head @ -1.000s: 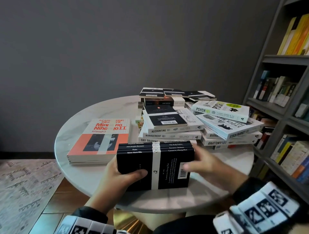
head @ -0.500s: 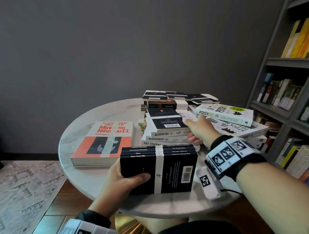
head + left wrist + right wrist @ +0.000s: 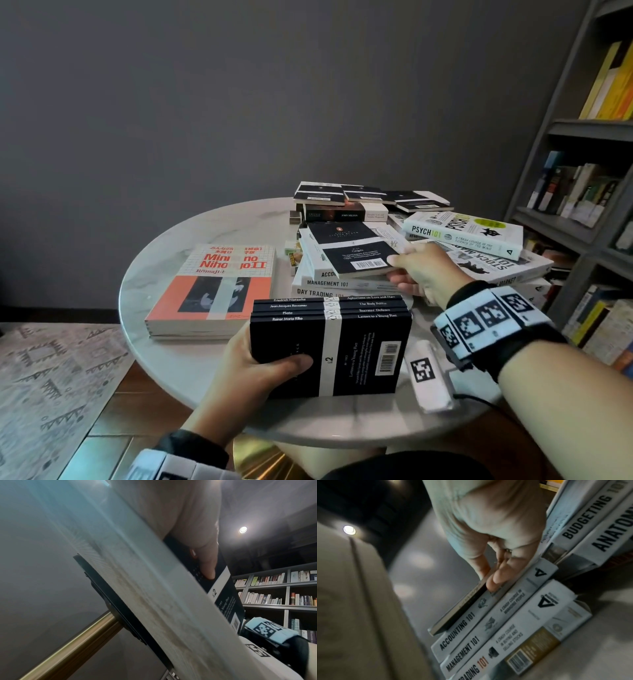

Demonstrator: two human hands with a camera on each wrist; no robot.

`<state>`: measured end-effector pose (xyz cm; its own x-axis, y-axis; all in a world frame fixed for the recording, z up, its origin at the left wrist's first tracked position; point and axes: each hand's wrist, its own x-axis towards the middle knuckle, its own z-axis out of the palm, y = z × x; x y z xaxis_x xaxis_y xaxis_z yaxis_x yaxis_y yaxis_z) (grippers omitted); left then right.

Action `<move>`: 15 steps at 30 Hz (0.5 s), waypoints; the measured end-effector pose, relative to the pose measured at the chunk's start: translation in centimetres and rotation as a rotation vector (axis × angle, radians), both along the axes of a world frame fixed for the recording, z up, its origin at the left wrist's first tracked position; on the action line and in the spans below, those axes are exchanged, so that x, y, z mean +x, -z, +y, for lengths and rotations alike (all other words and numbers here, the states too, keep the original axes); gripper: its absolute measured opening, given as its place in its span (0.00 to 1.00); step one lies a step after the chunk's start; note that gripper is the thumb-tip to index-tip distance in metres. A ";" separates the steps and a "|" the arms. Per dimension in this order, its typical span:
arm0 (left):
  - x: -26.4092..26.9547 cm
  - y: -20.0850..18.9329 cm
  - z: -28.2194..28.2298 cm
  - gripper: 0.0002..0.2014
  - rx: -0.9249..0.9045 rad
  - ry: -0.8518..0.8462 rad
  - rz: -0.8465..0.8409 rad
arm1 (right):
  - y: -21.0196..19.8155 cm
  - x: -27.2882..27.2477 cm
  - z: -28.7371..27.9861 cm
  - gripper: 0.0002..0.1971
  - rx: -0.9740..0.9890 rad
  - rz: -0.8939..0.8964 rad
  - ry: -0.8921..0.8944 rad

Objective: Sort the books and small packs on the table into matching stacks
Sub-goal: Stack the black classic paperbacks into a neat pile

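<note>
A stack of several thin black books with white bands [image 3: 342, 346] lies at the table's near edge. My left hand [image 3: 270, 363] grips its left side, thumb [image 3: 208, 566] on the top cover. Farther back, my right hand [image 3: 416, 270] pinches the right edge of a thin black book [image 3: 352, 248], thumb on its cover and fingers beneath. That thin black book [image 3: 462, 605] lies on top of the white 101 stack [image 3: 329, 284], above Accounting 101 [image 3: 462, 626]. More thin black books [image 3: 370, 197] are spread at the back of the pile.
An orange and white Japanese textbook stack [image 3: 219, 291] lies at left on the round marble table [image 3: 164, 246]. White 101 books, Psych 101 [image 3: 462, 233] topmost, pile up at right. A grey bookshelf [image 3: 582, 205] stands close beside the table. A patterned rug [image 3: 41, 383] covers the floor.
My right hand left the near black stack, reached back to the 101 pile and took hold of the thin black book's edge. The left hand stayed on the stack.
</note>
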<state>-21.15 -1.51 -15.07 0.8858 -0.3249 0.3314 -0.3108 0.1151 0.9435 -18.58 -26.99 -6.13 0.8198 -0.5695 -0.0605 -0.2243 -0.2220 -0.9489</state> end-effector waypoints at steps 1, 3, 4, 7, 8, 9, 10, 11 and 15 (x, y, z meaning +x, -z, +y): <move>0.0 -0.1 0.0 0.32 -0.001 -0.002 0.001 | 0.0 -0.5 -0.1 0.05 0.017 -0.026 -0.003; -0.1 -0.2 0.0 0.31 0.002 -0.002 0.002 | -0.2 -1.5 -0.4 0.05 0.047 -0.090 -0.009; -0.1 -0.2 0.0 0.31 0.007 -0.002 0.002 | -0.3 -2.1 -0.6 0.05 0.052 -0.130 -0.016; -0.1 -0.1 0.0 0.28 0.027 -0.006 0.006 | -0.9 -4.3 -0.6 0.12 0.020 -0.274 -0.009; -0.1 -0.2 0.1 0.27 0.028 -0.005 0.004 | -0.8 -4.9 -0.7 0.14 -0.004 -0.328 -0.017; -0.1 -0.2 0.1 0.28 0.035 -0.006 0.004 | -0.8 -5.8 -0.5 0.15 -0.019 -0.371 -0.027; -0.2 -0.2 0.0 0.29 0.041 -0.010 0.004 | -0.5 -6.6 -0.3 0.16 -0.022 -0.409 -0.050; -0.2 -0.2 0.1 0.30 0.043 -0.024 0.009 | -0.1 -7.4 0.1 0.17 -0.010 -0.437 -0.081; -0.5 -0.3 -0.1 0.34 0.065 -0.052 -0.014 | 2.8 -9.2 1.7 0.17 0.042 -0.505 -0.229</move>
